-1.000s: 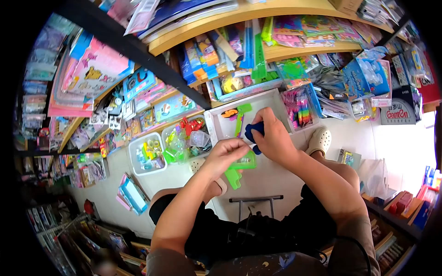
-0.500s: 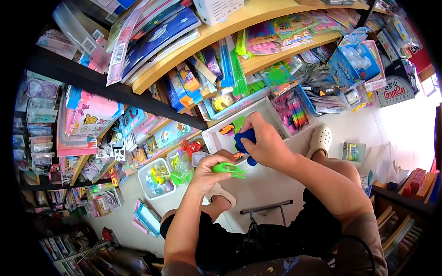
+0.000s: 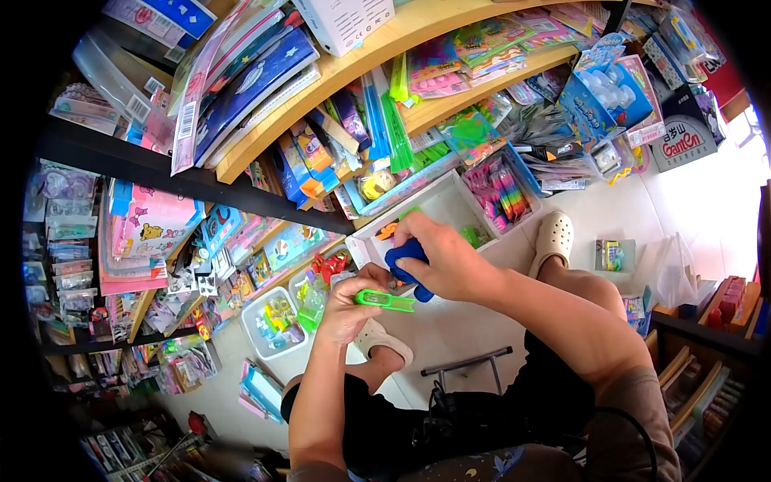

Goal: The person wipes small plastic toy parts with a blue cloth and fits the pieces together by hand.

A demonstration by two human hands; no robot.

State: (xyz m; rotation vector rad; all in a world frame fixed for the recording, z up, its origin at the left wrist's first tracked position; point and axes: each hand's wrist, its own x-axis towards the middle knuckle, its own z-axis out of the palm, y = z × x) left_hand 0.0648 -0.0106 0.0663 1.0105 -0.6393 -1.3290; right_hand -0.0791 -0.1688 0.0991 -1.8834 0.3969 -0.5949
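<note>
My left hand [image 3: 347, 309] is closed on a bright green plastic piece [image 3: 387, 301], whose notched end points right. Just above and to its right, my right hand [image 3: 442, 261] grips a dark blue object [image 3: 408, 259], partly covered by the fingers. Both hands are close together over the near edge of a white tray [image 3: 451, 195]. Inside the tray, an orange piece [image 3: 387, 231] and some green pieces [image 3: 472, 235] show beside my right hand.
Wooden shelves [image 3: 418, 48] packed with stationery and toys stand ahead. A white bin [image 3: 275, 323] of small toys is left of my hands. Pink and rainbow packets [image 3: 506, 193] lie right of the tray. A folding stool's metal bar [image 3: 466, 362] stands between my legs.
My left hand has turned the green piece so that it lies flatter and side-on. My right hand has shifted left with the blue object. The view has tilted, and the shelves appear further left.
</note>
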